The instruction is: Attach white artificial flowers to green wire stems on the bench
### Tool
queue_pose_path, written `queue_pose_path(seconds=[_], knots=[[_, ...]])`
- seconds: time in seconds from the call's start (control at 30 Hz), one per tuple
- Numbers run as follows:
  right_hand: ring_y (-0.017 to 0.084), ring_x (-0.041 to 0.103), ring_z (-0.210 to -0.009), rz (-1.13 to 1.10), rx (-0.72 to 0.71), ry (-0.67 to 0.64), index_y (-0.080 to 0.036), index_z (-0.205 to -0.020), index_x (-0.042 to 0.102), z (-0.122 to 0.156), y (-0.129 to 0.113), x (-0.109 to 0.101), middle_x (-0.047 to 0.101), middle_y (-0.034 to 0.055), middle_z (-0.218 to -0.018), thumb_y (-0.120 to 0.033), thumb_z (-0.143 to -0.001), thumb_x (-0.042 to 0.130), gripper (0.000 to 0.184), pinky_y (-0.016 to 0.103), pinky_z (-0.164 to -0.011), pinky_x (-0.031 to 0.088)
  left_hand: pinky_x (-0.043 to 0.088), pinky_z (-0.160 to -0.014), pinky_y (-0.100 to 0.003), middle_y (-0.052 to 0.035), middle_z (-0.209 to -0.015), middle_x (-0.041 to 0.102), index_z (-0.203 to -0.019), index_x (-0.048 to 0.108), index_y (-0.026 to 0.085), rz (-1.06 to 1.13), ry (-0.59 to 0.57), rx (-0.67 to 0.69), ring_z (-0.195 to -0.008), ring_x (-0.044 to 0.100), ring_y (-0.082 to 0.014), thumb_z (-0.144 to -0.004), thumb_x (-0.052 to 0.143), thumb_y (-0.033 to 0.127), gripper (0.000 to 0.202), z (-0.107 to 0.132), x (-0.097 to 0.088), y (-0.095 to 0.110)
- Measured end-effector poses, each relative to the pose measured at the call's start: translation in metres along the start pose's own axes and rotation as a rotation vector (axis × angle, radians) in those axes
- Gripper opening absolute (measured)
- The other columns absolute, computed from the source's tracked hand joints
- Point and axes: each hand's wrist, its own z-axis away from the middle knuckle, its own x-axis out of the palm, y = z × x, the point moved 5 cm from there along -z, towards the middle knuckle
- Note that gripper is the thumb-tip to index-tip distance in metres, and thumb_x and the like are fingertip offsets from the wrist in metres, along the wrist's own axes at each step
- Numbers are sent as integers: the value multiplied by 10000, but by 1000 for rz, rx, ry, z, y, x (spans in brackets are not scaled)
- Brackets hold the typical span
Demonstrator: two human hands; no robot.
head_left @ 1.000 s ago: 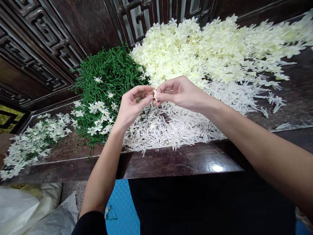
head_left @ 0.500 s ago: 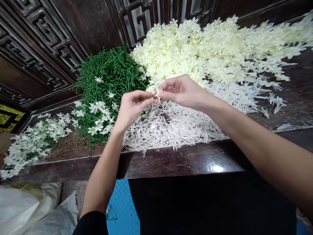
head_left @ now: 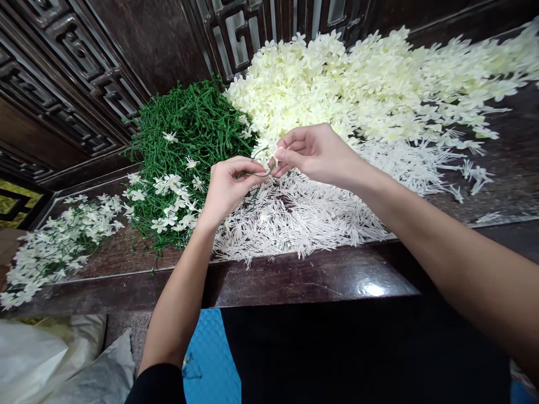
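Over the heaps, my left hand [head_left: 227, 185] is closed in a pinch on a thin green plastic stem [head_left: 257, 174]. The stem reaches across to the fingertips of my right hand [head_left: 315, 154], also pinched. A small pale flower piece shows partly at the right fingertips; its shape is mostly hidden. Beneath my hands spreads a heap of thin white stamen pieces [head_left: 311, 219]. Behind my right hand lies a large pile of cream petal pieces [head_left: 320, 84]. To the left of my hands is a mound of green stems [head_left: 185, 123], with white flowers [head_left: 172, 202] on its near side.
More white flowers on green stems [head_left: 67, 235] lie at the far left of the dark wooden bench [head_left: 295, 280]. Carved wooden panels [head_left: 92, 62] rise behind. Pale sacks [head_left: 84, 365] sit on the floor at lower left, beside a blue surface [head_left: 213, 348].
My right hand has shifted slightly up and away from my left fingertips. More of the green stem shows between the hands, and the pale piece is less visible.
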Motion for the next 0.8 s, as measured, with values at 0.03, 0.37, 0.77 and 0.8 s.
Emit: queue_pose_path(seconds=[0.03, 0.37, 0.77, 0.8], knots=[[249, 757, -784, 13, 7, 9, -191, -814, 677, 0, -1, -1, 718, 67, -740, -309, -839, 807, 178, 478, -821, 643, 616, -672, -286, -58, -852, 791, -774, 801, 200, -28, 17, 14, -776, 726, -162, -783, 813, 250, 51, 0, -1, 1], [229, 765, -792, 31, -16, 1, -206, -793, 704, 1, -5, 0, 761, 45, -792, -284, -833, 794, 125, 449, -846, 648, 540, -690, -263, -44, -950, 791, -932, 785, 232, -245, -69, 146, -877, 702, -165, -923, 703, 335, 132, 1, 7, 8], [232, 750, -789, 40, -33, 16, -207, -777, 700, 2, -7, 0, 738, 54, -757, -276, -851, 780, 129, 471, -867, 640, 576, -721, -293, -47, -907, 784, -852, 781, 215, -199, 39, 210, -823, 713, -160, -918, 709, 288, 122, 1, 1, 11], [229, 749, -786, 46, -29, 16, -206, -779, 698, 2, -8, 0, 739, 53, -757, -270, -859, 771, 125, 471, -870, 639, 575, -696, -284, -44, -888, 783, -846, 772, 211, -173, 42, 192, -797, 710, -153, -911, 715, 286, 115, 1, 2, 11]])
